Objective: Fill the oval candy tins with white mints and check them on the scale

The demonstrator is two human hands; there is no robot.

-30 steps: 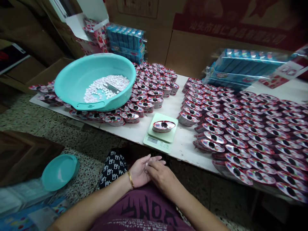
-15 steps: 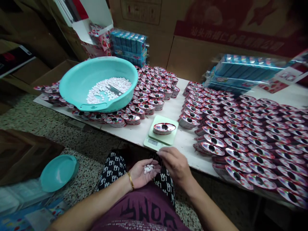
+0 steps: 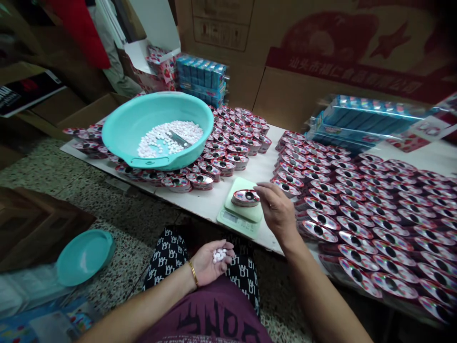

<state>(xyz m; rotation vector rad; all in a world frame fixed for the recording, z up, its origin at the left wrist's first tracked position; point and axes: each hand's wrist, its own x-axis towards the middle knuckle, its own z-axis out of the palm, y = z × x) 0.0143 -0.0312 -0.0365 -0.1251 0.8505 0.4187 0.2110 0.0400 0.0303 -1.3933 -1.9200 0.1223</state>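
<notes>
My left hand [image 3: 206,267] lies palm up over my lap, cupped around a small heap of white tablet candies [image 3: 219,256]. A gold bangle circles that wrist. On a pale green kitchen scale [image 3: 237,220] sits an eye-shaped red and silver container [image 3: 244,202] with a dark round hole in its top. My right hand [image 3: 280,212] is at the container's right end, thumb and fingers pinched together close to the hole. What the fingertips hold, if anything, cannot be made out.
A turquoise basin [image 3: 121,128] with white candies and a metal scoop [image 3: 180,139] rests on more containers at left. Rows of like containers [image 3: 352,228] fill the right side. Blue packs [image 3: 202,76] stand behind; another turquoise bowl [image 3: 85,257] is low at left.
My right hand has moved from beside my left palm up and away to the container on the scale. My left hand stays cupped with the candies. The view has shifted slightly.
</notes>
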